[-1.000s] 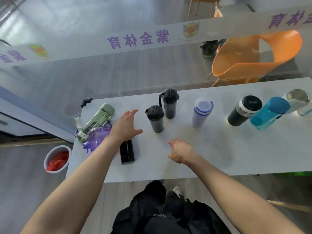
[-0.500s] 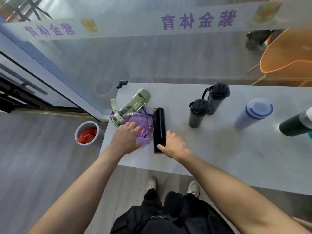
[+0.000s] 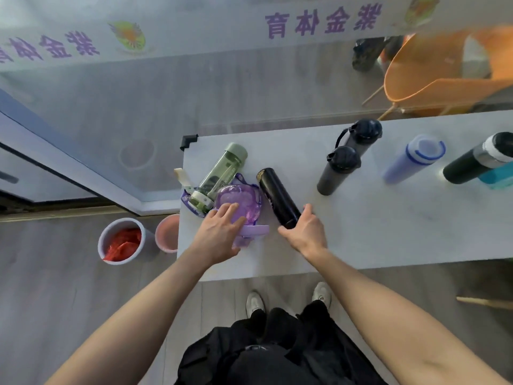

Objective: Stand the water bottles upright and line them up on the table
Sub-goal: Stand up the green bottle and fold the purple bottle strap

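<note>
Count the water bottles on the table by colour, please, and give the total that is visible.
Green: 1, green bottle
Purple: 1, purple bottle
Black: 2, slim black bottle, white-banded black bottle
Dark grey: 2, near grey bottle, far grey bottle
Pale lilac: 1, lilac bottle
Teal: 1, teal bottle, cut by the frame edge
Total: 8
</note>
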